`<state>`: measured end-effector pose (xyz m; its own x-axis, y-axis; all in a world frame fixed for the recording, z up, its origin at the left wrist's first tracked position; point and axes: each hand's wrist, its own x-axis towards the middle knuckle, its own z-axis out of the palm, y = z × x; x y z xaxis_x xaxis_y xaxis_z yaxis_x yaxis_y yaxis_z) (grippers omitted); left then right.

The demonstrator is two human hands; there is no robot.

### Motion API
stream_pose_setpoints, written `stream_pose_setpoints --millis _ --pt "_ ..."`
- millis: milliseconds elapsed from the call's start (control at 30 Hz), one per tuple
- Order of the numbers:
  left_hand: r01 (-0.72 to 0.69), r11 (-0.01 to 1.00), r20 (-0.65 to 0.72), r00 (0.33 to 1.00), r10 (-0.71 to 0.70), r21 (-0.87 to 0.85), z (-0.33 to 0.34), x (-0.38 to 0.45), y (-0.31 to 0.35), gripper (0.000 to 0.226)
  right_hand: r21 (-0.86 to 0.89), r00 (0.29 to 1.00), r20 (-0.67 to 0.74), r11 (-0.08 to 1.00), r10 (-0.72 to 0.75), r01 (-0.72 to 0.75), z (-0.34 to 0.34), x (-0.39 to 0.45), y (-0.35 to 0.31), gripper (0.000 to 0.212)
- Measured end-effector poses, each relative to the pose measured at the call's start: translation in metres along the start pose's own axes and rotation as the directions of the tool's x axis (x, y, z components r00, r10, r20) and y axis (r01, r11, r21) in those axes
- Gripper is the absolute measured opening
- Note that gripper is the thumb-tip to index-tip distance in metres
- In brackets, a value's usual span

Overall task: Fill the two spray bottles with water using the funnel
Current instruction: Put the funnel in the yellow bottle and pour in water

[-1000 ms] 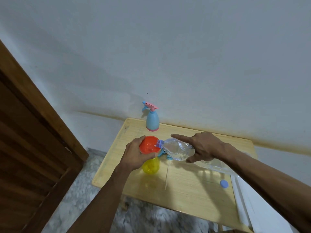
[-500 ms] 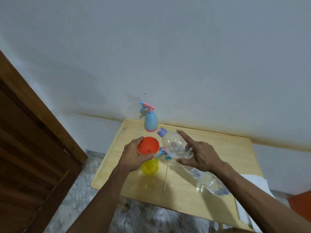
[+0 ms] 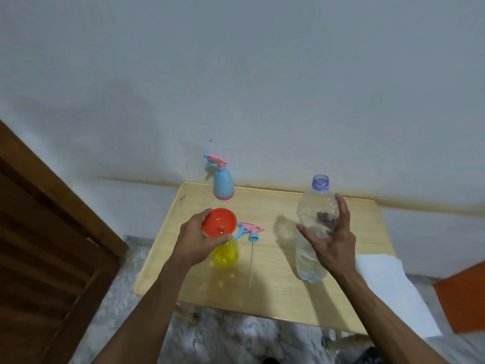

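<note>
My left hand (image 3: pixel 196 239) grips an orange funnel (image 3: pixel 220 222) that sits tilted in the neck of a yellow spray bottle (image 3: pixel 226 255) on the wooden table (image 3: pixel 278 292). Beside the bottle lies its pink and blue spray head (image 3: pixel 250 230) with a long dip tube. A blue spray bottle (image 3: pixel 223 184) with its head on stands at the table's far edge. My right hand (image 3: pixel 331 239) holds a clear plastic water bottle (image 3: pixel 313 224) upright, uncapped, standing on the table at the right.
A white cloth (image 3: pixel 391 290) lies at the table's right side, with an orange object (image 3: pixel 464 295) beyond it. A dark wooden door (image 3: pixel 44 245) stands at the left. The white wall runs just behind the table.
My right hand has swung the water bottle away from the funnel, from tipped over it to upright at the right of the table. My left hand has stayed on the funnel.
</note>
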<state>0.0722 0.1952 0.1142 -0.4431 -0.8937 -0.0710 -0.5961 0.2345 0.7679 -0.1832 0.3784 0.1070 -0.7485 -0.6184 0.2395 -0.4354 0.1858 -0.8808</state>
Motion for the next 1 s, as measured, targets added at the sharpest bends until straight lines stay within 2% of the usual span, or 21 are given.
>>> stream_pose_setpoints --millis 333,467,633,1000 --pt "-0.011 1.0 -0.017 1.0 0.011 -0.017 0.003 0.0 -0.001 0.098 0.129 0.986 -0.158 0.991 0.05 -0.029 -0.012 -0.013 0.014 0.107" --pt "-0.01 1.0 -0.03 0.999 0.01 -0.012 0.004 -0.001 0.001 0.097 0.169 0.984 -0.17 0.985 0.058 -0.029 -0.01 -0.014 0.015 0.105" --pt "-0.009 1.0 -0.035 0.999 0.008 -0.013 0.005 -0.002 0.0 0.095 0.154 0.98 -0.181 0.987 0.081 -0.053 -0.007 -0.018 0.026 0.112" --pt "0.037 0.997 -0.037 0.999 -0.039 -0.062 0.006 -0.004 0.0 0.094 0.147 0.979 -0.198 0.989 0.054 -0.025 0.0 -0.021 0.031 0.107"
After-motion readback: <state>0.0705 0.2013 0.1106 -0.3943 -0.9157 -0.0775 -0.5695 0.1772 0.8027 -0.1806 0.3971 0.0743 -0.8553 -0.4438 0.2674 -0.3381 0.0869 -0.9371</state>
